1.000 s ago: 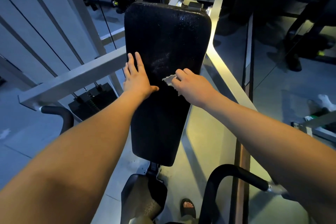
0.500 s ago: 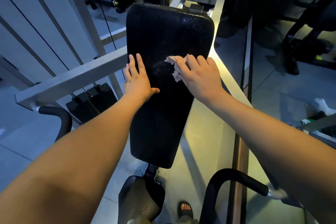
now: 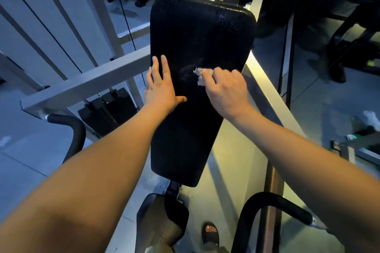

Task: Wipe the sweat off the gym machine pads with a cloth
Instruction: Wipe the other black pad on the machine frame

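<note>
A long black back pad [image 3: 197, 33] of a gym machine stands in the middle of the view, its upper part speckled with droplets. My left hand [image 3: 162, 88] lies flat with straight fingers on the pad's left edge. My right hand [image 3: 224, 88] grips a small crumpled white cloth [image 3: 199, 77] and presses it against the pad's middle, near the right edge. A pale smear shows on the pad just left of the cloth. Most of the cloth is hidden under my fingers.
A grey steel frame [image 3: 82, 86] crosses on the left, with a black weight stack [image 3: 107, 109] below it. Black curved handles [image 3: 70, 129] [image 3: 273, 203] flank the dark seat pad [image 3: 162, 222]. A sandalled foot [image 3: 209, 232] stands on the floor. Other machines fill the dark background.
My right hand with the cloth swept up and right across the pad, then came back down towards the middle. My left hand stayed on the pad's left edge.
</note>
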A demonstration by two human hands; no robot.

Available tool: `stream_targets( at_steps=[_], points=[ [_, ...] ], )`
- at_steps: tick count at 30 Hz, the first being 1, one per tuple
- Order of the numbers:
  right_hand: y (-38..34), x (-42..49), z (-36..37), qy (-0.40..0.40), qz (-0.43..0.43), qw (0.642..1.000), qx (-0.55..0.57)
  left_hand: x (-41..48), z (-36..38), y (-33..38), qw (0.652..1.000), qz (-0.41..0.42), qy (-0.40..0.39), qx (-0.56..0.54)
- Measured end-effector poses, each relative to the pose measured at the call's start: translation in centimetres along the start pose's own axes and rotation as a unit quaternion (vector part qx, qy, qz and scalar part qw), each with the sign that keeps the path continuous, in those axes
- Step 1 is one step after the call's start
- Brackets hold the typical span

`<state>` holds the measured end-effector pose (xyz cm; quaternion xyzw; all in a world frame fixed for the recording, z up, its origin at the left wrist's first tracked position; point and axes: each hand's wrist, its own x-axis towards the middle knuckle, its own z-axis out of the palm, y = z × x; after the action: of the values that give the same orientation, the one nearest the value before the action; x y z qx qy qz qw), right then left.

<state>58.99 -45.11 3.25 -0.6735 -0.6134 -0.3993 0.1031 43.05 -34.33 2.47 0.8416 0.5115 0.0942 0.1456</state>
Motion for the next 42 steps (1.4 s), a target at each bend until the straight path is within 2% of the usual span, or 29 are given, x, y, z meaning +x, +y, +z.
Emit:
stream_targets(
  at_steps=[3, 5, 9, 13, 15, 19, 20, 24, 26, 28, 30, 32, 34, 36, 38, 42],
  points=[
    [-1.4, -2.1, 0.7, -0.067, -0.046, 0.997, 0.010, 0.0, 0.0, -0.3, 1.000, 0.005, 0.009, 0.002],
    [-1.0, -1.6, 0.5, -0.073, -0.064, 0.995, 0.011, 0.0, -0.1, -0.2, 1.000, 0.008, 0.011, -0.002],
    [0.4, 2.0, -0.3, 0.020, -0.107, 0.994, 0.005, -0.1, -0.2, -0.4, 1.000, 0.013, 0.003, -0.008],
    [1.4, 6.6, -1.7, 0.095, -0.002, 0.994, -0.048, 0.0, -0.1, -1.1, 0.999, 0.028, 0.009, -0.013],
    [0.2, 5.4, -1.1, 0.109, 0.003, 0.994, -0.026, 0.1, 0.2, -1.4, 0.999, 0.035, 0.021, -0.014],
    [-1.5, 0.5, 0.5, 0.030, -0.134, 0.990, 0.042, 0.4, 0.7, -2.1, 0.999, 0.042, 0.033, -0.010],
    [-0.9, 1.2, 0.6, 0.036, -0.144, 0.988, 0.038, 0.5, 0.8, -2.2, 0.998, 0.042, 0.034, -0.009],
    [1.4, 7.3, -1.0, 0.112, -0.064, 0.991, -0.022, 0.7, 0.8, -2.5, 0.998, 0.048, 0.026, -0.026],
    [0.6, 7.1, -0.8, 0.118, -0.040, 0.992, 0.001, 0.6, 0.8, -2.6, 0.998, 0.050, 0.024, -0.030],
    [-1.2, 3.8, 0.5, 0.078, -0.074, 0.993, 0.056, 0.6, 0.9, -2.7, 0.998, 0.051, 0.023, -0.032],
    [-2.3, 1.2, 1.3, 0.022, -0.150, 0.986, 0.074, 0.7, 1.1, -2.8, 0.998, 0.054, 0.026, -0.028],
    [-1.8, 2.1, 1.5, 0.018, -0.187, 0.980, 0.061, 0.8, 1.3, -2.9, 0.998, 0.054, 0.024, -0.027],
    [-0.9, 5.2, 0.6, 0.046, -0.163, 0.985, 0.028, 0.9, 1.4, -2.9, 0.998, 0.055, 0.015, -0.038],
    [-0.8, 7.3, 0.0, 0.075, -0.103, 0.992, 0.003, 0.9, 1.6, -3.1, 0.997, 0.057, 0.016, -0.047],
    [-1.8, 6.4, 0.3, 0.070, -0.077, 0.994, 0.026, 0.8, 1.8, -3.3, 0.996, 0.062, 0.023, -0.054],
    [-3.0, 2.9, 1.2, -0.007, -0.195, 0.978, 0.069, 0.8, 2.0, -3.5, 0.996, 0.062, 0.031, -0.058]
  ],
)
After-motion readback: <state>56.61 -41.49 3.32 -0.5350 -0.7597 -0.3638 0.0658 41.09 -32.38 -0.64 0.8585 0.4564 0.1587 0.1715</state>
